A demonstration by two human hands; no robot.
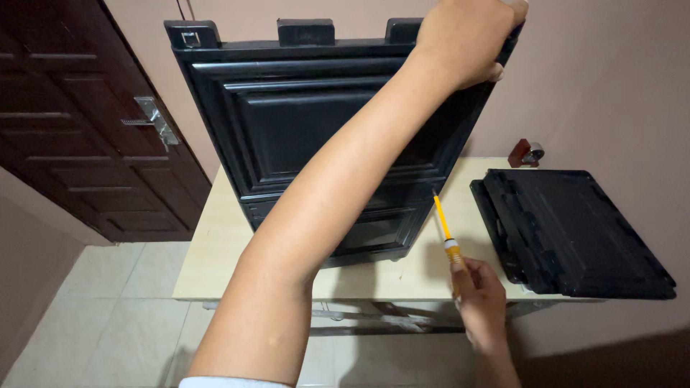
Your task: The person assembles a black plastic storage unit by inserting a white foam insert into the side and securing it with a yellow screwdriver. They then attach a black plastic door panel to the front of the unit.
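The left hand (467, 43) reaches across the view to about 1 o'clock and clenches the top right corner of a tall black plastic cabinet body (316, 136), which stands upright on the light wooden table (208, 251) with its panelled side toward the camera and 3 square lugs along its top edge. The right hand (480, 302), low at 5 o'clock, is wrapped around the handle of a yellow screwdriver (447, 241); its thin shaft points up toward 11 o'clock, the tip just beside the cabinet's lower right edge. Whether the tip touches the plastic cannot be told.

To do this well, my judgement is that the top grip should press the body down and slightly toward the person so it cannot rock on the table, while the screwdriver goes in line with whatever catch or screw it meets, not at a slant, since a slim blade slips easily off smooth plastic.

At 3 o'clock a stack of flat black plastic panels (575, 230) lies on the table, its near corner overhanging the edge. Behind it, by the wall, sits a small reddish object (523, 152). A dark wooden door (79, 115) with a metal handle stands at 9 o'clock.
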